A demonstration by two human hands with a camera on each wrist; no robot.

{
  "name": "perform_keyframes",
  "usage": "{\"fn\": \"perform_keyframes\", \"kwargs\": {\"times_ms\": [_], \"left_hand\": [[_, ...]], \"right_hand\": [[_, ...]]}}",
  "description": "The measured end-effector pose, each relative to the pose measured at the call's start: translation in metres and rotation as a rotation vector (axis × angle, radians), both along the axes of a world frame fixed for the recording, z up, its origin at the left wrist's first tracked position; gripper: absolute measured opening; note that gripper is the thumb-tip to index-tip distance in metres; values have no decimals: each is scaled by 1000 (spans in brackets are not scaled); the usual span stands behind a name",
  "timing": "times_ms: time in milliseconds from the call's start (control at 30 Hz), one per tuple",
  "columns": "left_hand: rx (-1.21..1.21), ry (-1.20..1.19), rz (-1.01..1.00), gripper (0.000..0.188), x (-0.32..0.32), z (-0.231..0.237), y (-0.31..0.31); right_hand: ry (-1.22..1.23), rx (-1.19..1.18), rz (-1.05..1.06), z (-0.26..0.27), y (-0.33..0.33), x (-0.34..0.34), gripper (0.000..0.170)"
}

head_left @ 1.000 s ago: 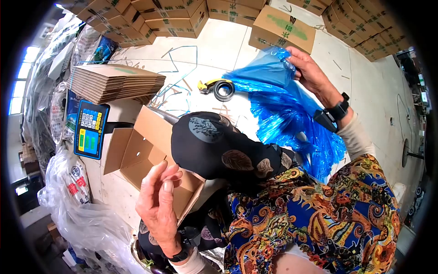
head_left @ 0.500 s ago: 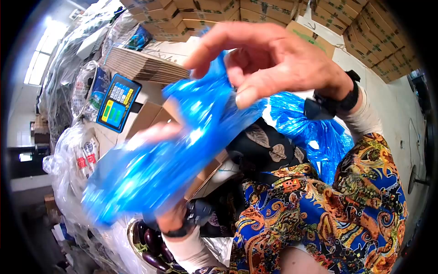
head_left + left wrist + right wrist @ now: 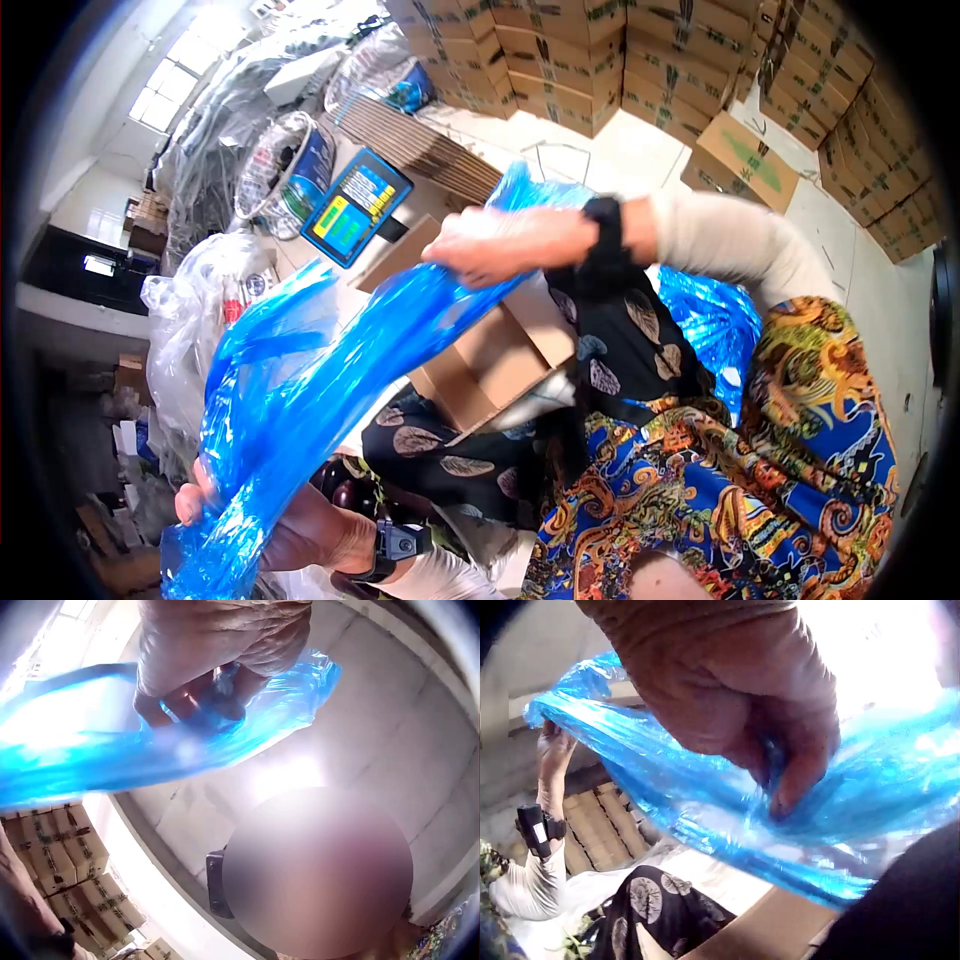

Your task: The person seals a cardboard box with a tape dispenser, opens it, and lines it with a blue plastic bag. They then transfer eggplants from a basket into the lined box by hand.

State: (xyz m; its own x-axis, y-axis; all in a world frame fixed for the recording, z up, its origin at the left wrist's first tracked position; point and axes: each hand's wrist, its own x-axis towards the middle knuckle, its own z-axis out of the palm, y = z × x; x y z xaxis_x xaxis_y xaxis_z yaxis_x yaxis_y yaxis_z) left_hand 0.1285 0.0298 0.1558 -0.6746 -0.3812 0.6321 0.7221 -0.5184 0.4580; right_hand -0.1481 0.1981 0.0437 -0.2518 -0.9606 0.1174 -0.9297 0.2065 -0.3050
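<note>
A thin blue plastic bag (image 3: 300,400) is stretched slantwise between both hands, over the near left side of an open cardboard box (image 3: 500,365). My left hand (image 3: 310,530) grips its lower end at the lower left. In the left wrist view, the left hand's fingers (image 3: 176,705) curl into the film. My right hand (image 3: 490,245) holds the upper end above the box. The right wrist view shows that thumb and fingers (image 3: 802,776) pinching the film. Part of the box is hidden behind the bag.
A blue-framed scale display (image 3: 357,208) stands beyond the box, beside a stack of flattened cartons (image 3: 420,145). More blue bags (image 3: 710,325) lie by the right knee. Eggplants (image 3: 345,485) sit near the left forearm. Stacked cartons (image 3: 560,60) line the back.
The right hand has brought a blue bag from the pile over to the left. The left hand, earlier free above the box, now grips the bag's other end, lower left. The view has turned left.
</note>
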Motion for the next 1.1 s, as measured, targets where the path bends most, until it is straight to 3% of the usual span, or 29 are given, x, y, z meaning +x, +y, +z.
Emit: {"fn": "perform_keyframes", "kwargs": {"times_ms": [67,133,200,267,300,333,400,433,467,500,567,700,767,800,867,933,1033,1067,1100], "left_hand": [[63,25,-21,22,-2,-6,-9],[84,30,-53,23,-8,-14,-16],[2,28,-182,33,-27,-40,-29],[-28,14,-312,39,-54,-59,-19],[-88,-40,-214,40,-62,-68,-4],[-63,-110,-212,41,-71,-74,9],[73,-268,-310,47,-87,-84,30],[7,-332,-232,50,-93,-97,34],[-59,-393,-153,53,-102,-112,37],[-50,-317,-221,56,-108,-120,44],[-83,-322,-197,52,-111,-122,57],[-103,-363,-125,48,-106,-128,44],[-109,-275,-104,45,-101,-118,41],[-114,-236,-98,44,-99,-115,39],[-181,-215,-73,42,-97,-117,40],[-196,-190,-92,39,-97,-127,54],[-558,-309,-106,25,-100,-130,80],[-723,-396,-78,23,-99,-136,86],[-786,-446,-112,18,-98,-134,95]], "right_hand": [[-125,-216,-84,-26,-37,19,22],[-313,-200,-172,-61,-80,40,19],[-525,41,-133,-71,-88,72,19],[-850,19,-6,-100,-82,94,18],[-817,-94,34,-139,-93,106,18],[-781,-201,78,-143,-93,110,18],[-680,-81,127,-127,-53,93,14],[-179,-500,416,-215,-71,63,11],[-74,-596,312,-338,-113,31,10],[-307,-377,192,-294,-82,33,11],[-410,-194,70,-231,-46,31,12],[-290,-62,-61,-133,0,17,16],[-271,135,-45,-90,18,9,18],[-160,403,122,-88,20,-5,27],[-1158,285,-84,-32,59,14,37],[-1646,22,-38,-31,81,16,50],[-2095,-349,28,-39,103,18,56],[-2133,-451,6,-29,99,26,50],[-1991,-420,-169,-26,92,28,43]]}}
